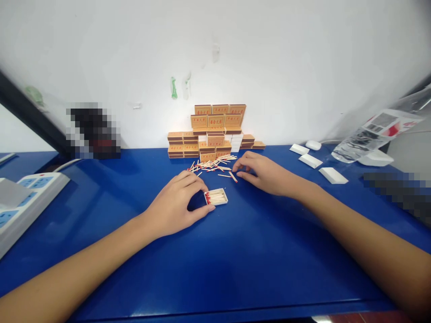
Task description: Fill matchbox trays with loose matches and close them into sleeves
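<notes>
My left hand (179, 202) rests on the blue table, its thumb and fingers closed on the left end of a small white matchbox tray (221, 202). Inside the tray lies a row of matches (215, 196), red heads toward my left hand. My right hand (258, 172) is farther back on the right, fingers bent and thumb a little apart from the index finger. Just by those fingertips lie one or two loose matches (233, 176); whether the fingers touch them I cannot tell. Behind, a loose heap of matches (211, 166) spreads between both hands.
Stacked matchboxes (215, 121) stand against the white wall behind the heap. On the right are several white paper trays (333, 175), a white rounded case (313, 145) and a plastic bottle (373, 130). A power strip (37, 193) lies at the left of the blue table (215, 269).
</notes>
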The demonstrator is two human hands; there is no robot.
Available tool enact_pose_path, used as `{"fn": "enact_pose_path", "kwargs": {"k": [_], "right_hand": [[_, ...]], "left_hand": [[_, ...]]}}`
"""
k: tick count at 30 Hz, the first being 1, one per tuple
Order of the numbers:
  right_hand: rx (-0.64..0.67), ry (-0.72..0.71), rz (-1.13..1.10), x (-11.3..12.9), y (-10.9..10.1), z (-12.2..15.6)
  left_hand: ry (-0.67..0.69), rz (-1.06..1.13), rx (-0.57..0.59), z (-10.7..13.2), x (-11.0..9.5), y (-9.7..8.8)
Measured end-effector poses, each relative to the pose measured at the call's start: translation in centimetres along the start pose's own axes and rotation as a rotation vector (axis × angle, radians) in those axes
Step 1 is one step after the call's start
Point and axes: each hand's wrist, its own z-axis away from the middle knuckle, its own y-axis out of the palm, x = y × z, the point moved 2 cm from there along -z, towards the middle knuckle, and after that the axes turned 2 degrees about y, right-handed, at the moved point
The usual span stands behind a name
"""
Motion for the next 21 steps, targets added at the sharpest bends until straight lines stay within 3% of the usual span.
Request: {"fn": "enact_pose_path", "kwargs": {"k": [4,10,21], "right_hand": [[-0.005,0.026,0.007,0.5,-0.3,0.0],[-0.048,0.216,-0.003,1.2,0.3,-0.2],[-0.017,0.389,-0.092,1.5,0.2,-0.3]], "left_hand": [[0.004,-0.001,-0.004,-0.1,0.0,0.0],[0.004,-0.007,0.000,-0.1,0.0,0.0],[-0.005,-0.007,0.004,-0.2,0.0,0.0]]}}
